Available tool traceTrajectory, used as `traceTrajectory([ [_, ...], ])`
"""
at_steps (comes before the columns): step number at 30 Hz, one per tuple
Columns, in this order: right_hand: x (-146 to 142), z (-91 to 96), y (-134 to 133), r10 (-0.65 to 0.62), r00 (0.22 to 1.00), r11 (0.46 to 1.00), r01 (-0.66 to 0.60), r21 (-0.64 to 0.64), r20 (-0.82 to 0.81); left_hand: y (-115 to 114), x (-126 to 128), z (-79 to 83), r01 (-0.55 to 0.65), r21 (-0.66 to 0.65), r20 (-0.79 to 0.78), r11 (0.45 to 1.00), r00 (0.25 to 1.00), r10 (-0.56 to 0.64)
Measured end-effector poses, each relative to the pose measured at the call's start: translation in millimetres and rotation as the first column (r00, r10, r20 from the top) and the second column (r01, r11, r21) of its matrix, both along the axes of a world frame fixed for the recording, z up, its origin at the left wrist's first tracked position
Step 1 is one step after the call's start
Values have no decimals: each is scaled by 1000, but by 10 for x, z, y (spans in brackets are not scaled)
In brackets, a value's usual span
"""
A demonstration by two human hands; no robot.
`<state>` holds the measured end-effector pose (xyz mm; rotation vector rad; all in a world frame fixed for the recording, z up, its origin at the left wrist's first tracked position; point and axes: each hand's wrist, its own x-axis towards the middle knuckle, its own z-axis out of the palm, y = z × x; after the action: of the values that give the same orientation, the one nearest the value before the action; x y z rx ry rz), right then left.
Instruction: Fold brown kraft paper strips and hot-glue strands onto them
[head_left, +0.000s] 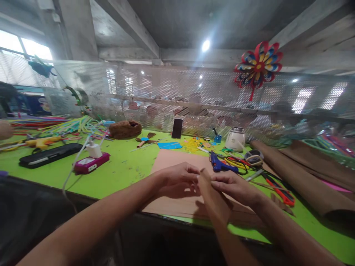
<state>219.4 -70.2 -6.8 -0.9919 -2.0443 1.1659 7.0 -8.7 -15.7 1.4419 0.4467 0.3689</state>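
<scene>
Closest in the head view, a brown paper strip (215, 199) rises from the near edge of the green table (124, 173). It tilts away from the camera, and its top end sits between both hands. Left hand (179, 179) is curled, its fingertips pinched on the strip's top from the left. Right hand (235, 186) is also curled, with thumb and fingers closed on the strip just below the top. Both hands are over a brown sheet (174, 159) that lies flat at the near edge, about mid-table.

Just beyond the right hand lie a blue glue gun (220, 165) and a tape roll (253, 157), with a red tool (284, 194) further right. Brown rolls (305, 177) lie along the right side. Toward the left edge sit a pink power bank (90, 163) with a white charger (94, 150) on it, and a black case (50, 155). At the far edge, a white jar (235, 139) and an upright phone (177, 128) stand before a mesh screen (155, 88), which bears a pinwheel (259, 66).
</scene>
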Motion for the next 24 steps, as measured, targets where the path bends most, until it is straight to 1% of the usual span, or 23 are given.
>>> traceTrajectory([
  [1,-16,6,5,-20,998,999,18,36,66,56,2,19,-56,134,-16,989,998,59],
  [2,-36,2,9,-48,992,997,40,74,120,98,4,41,-110,252,-29,961,992,121],
  [3,-60,-13,13,-87,984,991,69,113,153,120,7,63,-141,346,-48,927,985,167],
  [4,-83,-39,16,-124,977,984,99,148,171,119,11,82,-157,414,-64,897,978,201],
  [8,-131,-178,26,-261,938,941,194,277,229,-22,31,80,-107,534,-158,839,962,223],
  [9,-130,-203,33,-285,924,928,198,316,257,-53,35,64,-117,591,-157,798,954,256],
  [10,-126,-221,46,-306,909,914,196,356,285,-70,39,46,-83,655,-176,751,950,259],
  [13,-117,-246,119,-353,870,875,176,451,345,-21,50,-1,9,816,-211,579,935,283],
  [16,-121,-268,219,-359,857,839,123,530,369,96,68,-43,71,908,-216,412,923,317],
  [18,-121,-294,274,-336,867,812,69,580,367,154,82,-71,104,940,-216,323,919,330],
  [20,-115,-325,311,-322,876,795,43,605,360,182,90,-90,129,954,-222,269,911,348],
  [24,-91,-380,339,-338,873,803,74,591,351,183,78,-85,162,960,-243,229,889,388],
])
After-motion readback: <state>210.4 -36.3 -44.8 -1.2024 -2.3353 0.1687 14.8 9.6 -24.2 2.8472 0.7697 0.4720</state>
